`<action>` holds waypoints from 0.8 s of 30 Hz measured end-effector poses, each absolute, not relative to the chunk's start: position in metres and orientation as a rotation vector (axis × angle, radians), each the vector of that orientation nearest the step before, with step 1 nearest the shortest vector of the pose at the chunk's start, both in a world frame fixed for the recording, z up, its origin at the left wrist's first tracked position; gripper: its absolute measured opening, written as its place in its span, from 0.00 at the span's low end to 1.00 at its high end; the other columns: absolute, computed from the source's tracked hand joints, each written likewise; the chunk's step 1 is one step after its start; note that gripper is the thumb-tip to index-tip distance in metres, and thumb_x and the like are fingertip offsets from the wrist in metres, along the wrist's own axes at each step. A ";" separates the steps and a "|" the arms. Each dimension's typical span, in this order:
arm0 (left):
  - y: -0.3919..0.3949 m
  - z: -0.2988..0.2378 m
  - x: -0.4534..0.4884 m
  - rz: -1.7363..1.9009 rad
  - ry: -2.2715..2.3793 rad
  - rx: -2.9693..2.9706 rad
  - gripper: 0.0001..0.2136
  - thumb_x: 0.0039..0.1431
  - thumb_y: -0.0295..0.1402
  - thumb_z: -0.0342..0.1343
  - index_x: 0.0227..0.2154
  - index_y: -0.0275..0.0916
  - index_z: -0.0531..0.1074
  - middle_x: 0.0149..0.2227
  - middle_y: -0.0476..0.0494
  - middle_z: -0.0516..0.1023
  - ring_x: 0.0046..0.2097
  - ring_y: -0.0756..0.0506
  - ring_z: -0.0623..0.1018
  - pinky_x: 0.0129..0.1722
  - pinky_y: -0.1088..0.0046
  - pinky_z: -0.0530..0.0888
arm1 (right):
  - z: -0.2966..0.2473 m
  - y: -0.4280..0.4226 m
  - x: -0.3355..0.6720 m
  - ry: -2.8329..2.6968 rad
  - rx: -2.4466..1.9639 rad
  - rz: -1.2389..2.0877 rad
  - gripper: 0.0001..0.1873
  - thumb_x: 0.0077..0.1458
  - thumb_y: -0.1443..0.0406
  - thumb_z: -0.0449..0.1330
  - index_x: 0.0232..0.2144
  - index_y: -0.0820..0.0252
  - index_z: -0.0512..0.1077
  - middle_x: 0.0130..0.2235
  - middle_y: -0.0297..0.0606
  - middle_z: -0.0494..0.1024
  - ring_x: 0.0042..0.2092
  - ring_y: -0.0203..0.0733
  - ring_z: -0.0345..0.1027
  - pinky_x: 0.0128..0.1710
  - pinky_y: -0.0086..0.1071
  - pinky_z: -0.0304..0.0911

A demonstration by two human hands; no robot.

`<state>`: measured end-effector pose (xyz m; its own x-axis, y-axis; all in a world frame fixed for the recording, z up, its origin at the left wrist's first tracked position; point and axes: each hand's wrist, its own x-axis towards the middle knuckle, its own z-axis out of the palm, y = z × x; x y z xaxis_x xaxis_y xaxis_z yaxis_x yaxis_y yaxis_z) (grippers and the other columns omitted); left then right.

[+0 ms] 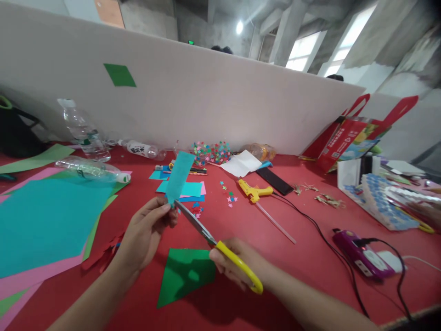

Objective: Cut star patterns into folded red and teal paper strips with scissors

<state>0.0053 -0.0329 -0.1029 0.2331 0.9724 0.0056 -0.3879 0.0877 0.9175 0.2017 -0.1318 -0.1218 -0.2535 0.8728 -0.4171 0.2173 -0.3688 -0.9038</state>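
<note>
Between the thumb and fingers of my left hand (151, 230) is a strip of blue paper (181, 172), held upright above the table. My right hand (237, 262) grips the yellow handles of a pair of scissors (198, 223). The scissor tips meet the paper's lower end, close to my left fingertips; whether the blades are apart there I cannot tell. Below the scissors lies a green paper piece (184, 276), partly in shadow. Small stacked paper strips (191, 189) rest behind the blades, with red and blue scraps (197, 210) near them.
Large coloured sheets (51, 220) cover the left side, a plastic bottle (91, 169) lying on them. A yellow glue gun (254, 191) and its cord lie right of centre, near a purple power strip (361, 255). A white partition (206, 101) borders the back; another person's hand (427, 214) shows at far right.
</note>
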 end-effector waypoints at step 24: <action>-0.033 -0.097 -0.001 1.127 0.799 1.307 0.07 0.56 0.32 0.56 0.23 0.39 0.69 0.22 0.51 0.71 0.27 0.50 0.69 0.31 0.74 0.66 | -0.097 -0.137 0.211 -1.545 -1.624 1.630 0.24 0.56 0.46 0.52 0.24 0.60 0.67 0.14 0.25 0.58 0.14 0.29 0.54 0.14 0.24 0.50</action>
<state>-0.0011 -0.0333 -0.0973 0.3006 0.9431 0.1423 -0.1774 -0.0913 0.9799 0.2115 -0.1368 -0.0974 -0.2689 0.8438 -0.4645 0.4185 -0.3320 -0.8453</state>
